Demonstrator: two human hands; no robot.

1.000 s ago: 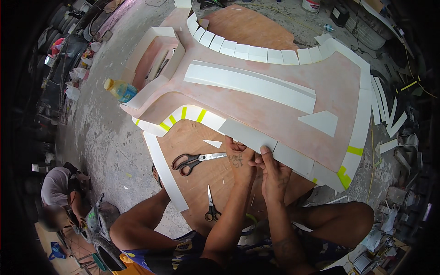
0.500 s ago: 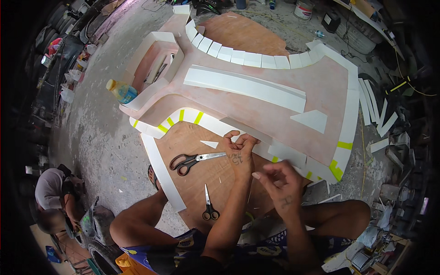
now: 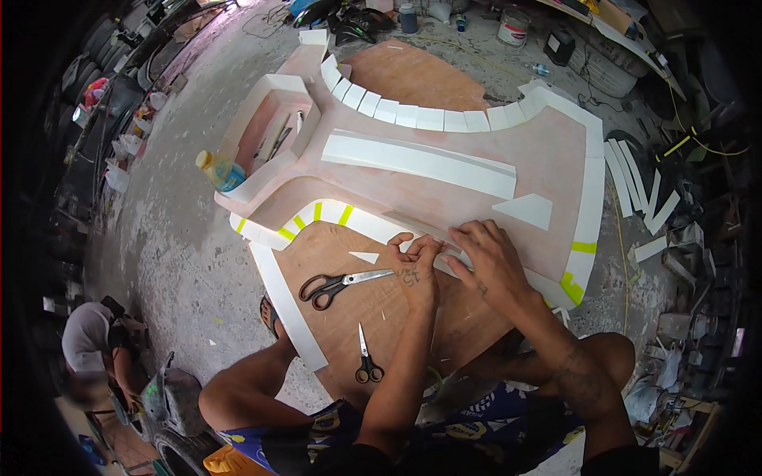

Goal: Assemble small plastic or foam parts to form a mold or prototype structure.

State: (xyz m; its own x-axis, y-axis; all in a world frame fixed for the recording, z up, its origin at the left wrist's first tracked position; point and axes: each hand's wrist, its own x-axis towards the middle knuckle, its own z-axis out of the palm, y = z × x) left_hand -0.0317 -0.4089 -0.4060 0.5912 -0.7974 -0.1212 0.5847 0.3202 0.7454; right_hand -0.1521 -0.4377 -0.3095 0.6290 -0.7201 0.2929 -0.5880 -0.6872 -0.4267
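Note:
A large pinkish panel (image 3: pixel 365 170) edged with white card strips lies across a brown board (image 3: pixel 421 333). At its near edge, my left hand (image 3: pixel 414 268) is closed, thumb and forefinger pinching the white strip along the rim (image 3: pixel 377 224). Right beside it, my right hand (image 3: pixel 496 270) rests with fingers spread on the same edge, pressing on the strip. Yellow-green tape pieces (image 3: pixel 318 212) cross the strip. Large scissors (image 3: pixel 347 283) lie left of my left hand, smaller black-handled scissors (image 3: pixel 365 365) nearer to me. My fingers hide part of the edge.
A bottle (image 3: pixel 221 171) stands at the panel's left, beside a recess holding pens. Loose white strips (image 3: pixel 635 178) lie on the floor to the right. A long white strip (image 3: pixel 287 305) borders the board. Another person (image 3: pixel 103 349) crouches at lower left.
My right hand has moved up and forward from in front of the panel onto its edge. My left hand stays pinching there. The whole view has shifted slightly.

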